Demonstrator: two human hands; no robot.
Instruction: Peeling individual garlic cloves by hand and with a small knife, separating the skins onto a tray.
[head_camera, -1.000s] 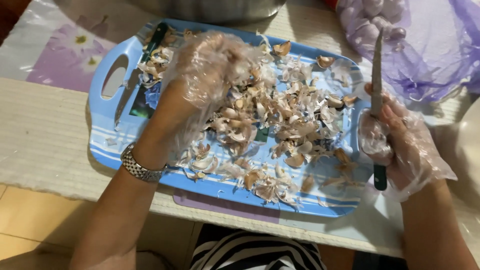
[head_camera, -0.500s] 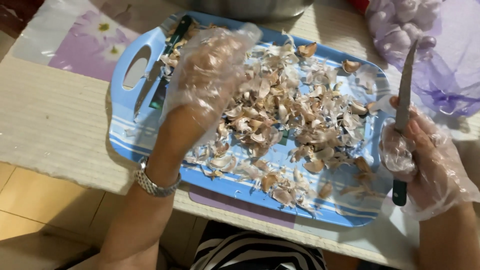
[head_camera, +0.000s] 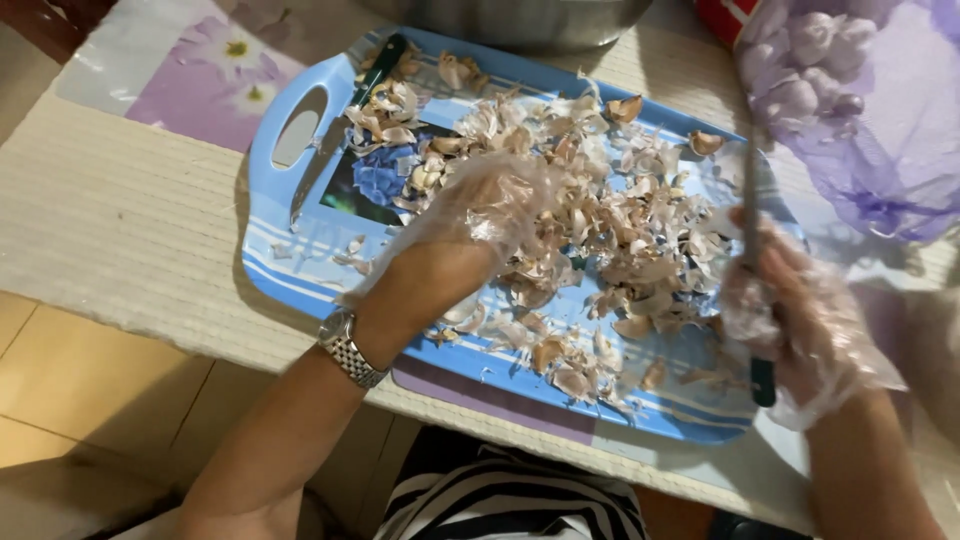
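Note:
A blue plastic tray (head_camera: 285, 265) lies on the table, covered with a heap of garlic skins (head_camera: 600, 230). My left hand (head_camera: 480, 220), in a clear plastic glove with a metal watch (head_camera: 350, 348) on the wrist, rests palm down on the skins in the middle of the tray, fingers spread among them. My right hand (head_camera: 800, 320), also gloved, is at the tray's right edge and grips a knife (head_camera: 752, 215) with a dark handle, blade pointing up and away. Whether the left hand holds anything is hidden under the glove.
A purple plastic bag (head_camera: 850, 120) with garlic bulbs sits at the far right. A metal bowl (head_camera: 520, 18) stands beyond the tray. A second knife (head_camera: 375, 65) lies at the tray's far left. The table edge runs near my striped clothing.
My left hand has moved from the tray's left part toward its middle, into the skins. The right hand with the knife has stayed at the right edge while the view shifted.

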